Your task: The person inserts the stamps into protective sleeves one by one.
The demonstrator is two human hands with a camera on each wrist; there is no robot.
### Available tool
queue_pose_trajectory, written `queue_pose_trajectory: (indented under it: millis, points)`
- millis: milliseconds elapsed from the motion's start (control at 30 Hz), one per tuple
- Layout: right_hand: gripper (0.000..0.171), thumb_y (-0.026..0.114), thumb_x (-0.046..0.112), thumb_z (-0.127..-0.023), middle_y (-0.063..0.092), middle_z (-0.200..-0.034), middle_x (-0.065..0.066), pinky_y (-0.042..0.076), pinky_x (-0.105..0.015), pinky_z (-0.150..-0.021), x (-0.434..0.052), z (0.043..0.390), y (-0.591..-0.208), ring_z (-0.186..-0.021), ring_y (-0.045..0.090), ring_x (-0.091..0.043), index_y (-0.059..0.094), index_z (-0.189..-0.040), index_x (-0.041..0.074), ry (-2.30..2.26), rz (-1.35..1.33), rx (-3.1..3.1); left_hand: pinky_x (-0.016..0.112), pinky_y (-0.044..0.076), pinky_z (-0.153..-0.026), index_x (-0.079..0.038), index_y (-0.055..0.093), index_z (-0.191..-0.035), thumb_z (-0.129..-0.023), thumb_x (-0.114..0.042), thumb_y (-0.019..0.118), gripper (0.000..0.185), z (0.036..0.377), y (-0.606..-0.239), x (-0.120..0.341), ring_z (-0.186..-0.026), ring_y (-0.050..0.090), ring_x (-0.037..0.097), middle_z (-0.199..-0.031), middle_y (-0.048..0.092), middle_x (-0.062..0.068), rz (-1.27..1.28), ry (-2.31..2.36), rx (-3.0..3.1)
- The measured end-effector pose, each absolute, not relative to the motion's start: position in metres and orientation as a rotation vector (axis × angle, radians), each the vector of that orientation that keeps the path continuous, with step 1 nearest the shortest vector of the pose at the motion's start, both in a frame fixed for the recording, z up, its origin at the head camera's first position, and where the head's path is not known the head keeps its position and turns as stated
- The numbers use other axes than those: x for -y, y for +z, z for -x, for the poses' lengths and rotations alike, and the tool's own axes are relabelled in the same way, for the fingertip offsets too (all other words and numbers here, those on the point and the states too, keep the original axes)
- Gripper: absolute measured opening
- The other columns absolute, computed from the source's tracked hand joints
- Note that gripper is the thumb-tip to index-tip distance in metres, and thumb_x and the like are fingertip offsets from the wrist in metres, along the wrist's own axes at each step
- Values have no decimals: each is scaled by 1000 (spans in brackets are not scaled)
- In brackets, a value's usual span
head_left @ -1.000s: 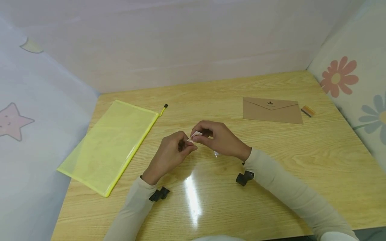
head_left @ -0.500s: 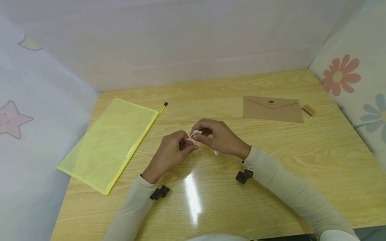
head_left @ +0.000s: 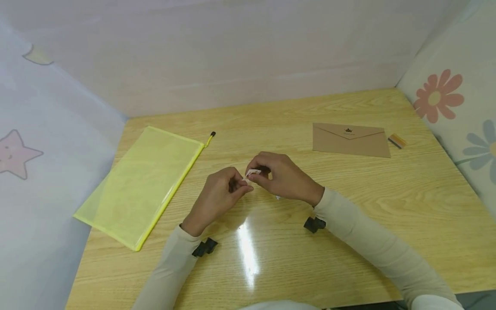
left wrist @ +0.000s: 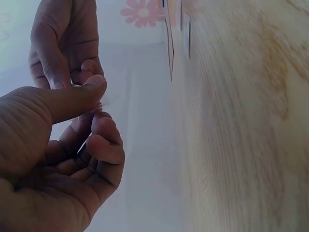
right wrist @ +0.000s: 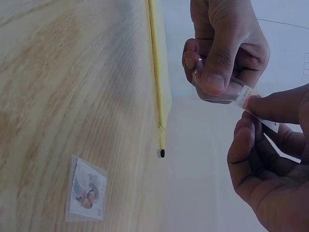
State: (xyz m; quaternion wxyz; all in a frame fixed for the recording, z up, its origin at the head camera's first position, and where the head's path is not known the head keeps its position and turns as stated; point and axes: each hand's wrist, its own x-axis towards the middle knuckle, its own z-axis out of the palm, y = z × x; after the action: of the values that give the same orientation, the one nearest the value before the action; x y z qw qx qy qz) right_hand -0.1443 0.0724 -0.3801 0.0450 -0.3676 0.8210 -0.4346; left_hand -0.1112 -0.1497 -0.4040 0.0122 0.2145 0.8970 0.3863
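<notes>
Here, both hands, left (head_left: 218,196) and right (head_left: 284,176), pinch a small white paper stamp (head_left: 252,173) in its clear plastic sleeve (right wrist: 217,87) above the middle of the wooden table (head_left: 387,206).

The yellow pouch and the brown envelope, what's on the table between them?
In the head view, both hands, left and right, pinching a small stamp, sit between pouch and envelope.

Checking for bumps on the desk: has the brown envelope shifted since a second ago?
No. The brown envelope lies just as near the small orange strip and the table's right edge; only the camera moved slightly.
</notes>
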Motion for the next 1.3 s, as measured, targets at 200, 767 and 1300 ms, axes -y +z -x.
queue_pose_trajectory:
  millis: [200,767,1300]
  points:
    - [6,67,19,-99,64,-99,9,54,-27,-71,-70,143,-375,-81,62,-4,68,-104,16,-1427,1117,-2528,25,49,-54,-17,61,-89,-91,-24,78,19,111,-405,150,-64,55,7,-82,60,-8,-680,1191,-2812]
    - [6,68,27,-99,68,-101,11,56,-35,-76,-61,136,-388,-84,67,-10,68,-104,24,-1661,868,-2388,23,49,-55,-12,57,-89,-90,-22,79,23,110,-406,147,-65,56,5,-86,65,-5,-767,1157,-2858]
    - [9,68,29,-99,67,-97,11,54,-41,-68,-56,132,-390,-75,60,-12,68,-107,25,-1677,866,-2433,25,48,-53,-12,58,-89,-91,-22,78,23,109,-401,146,-65,57,6,-83,62,-4,-716,1130,-2869]
